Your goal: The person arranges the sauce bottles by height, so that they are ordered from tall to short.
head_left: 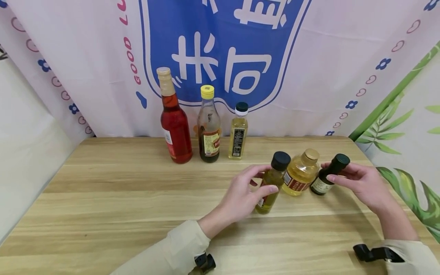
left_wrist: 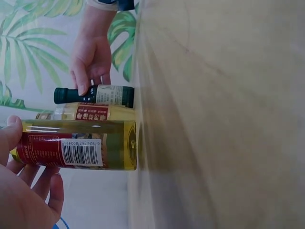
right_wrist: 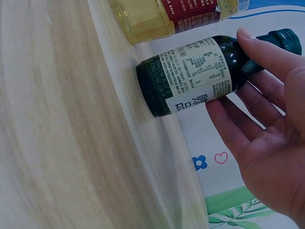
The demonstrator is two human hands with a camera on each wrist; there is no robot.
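Note:
My left hand (head_left: 245, 193) holds a black-capped bottle of yellow-green oil (head_left: 269, 191) between thumb and fingers. Its red label and barcode show in the left wrist view (left_wrist: 82, 151). With thumb and fingers about its neck, my right hand (head_left: 366, 183) holds a small dark green glass bottle (right_wrist: 195, 71) with a pale label. That bottle leans a little in the head view. Between the two held bottles stands a squat bottle of golden oil (head_left: 300, 173) with a tan cap and red label, beside the green one.
Along the table's back edge stand a tall red bottle (head_left: 176, 133), a yellow-capped bottle of dark liquid (head_left: 209, 133) and a slim bottle of pale oil (head_left: 238, 135). A printed curtain (head_left: 113, 95) hangs behind the wooden table (head_left: 120, 202).

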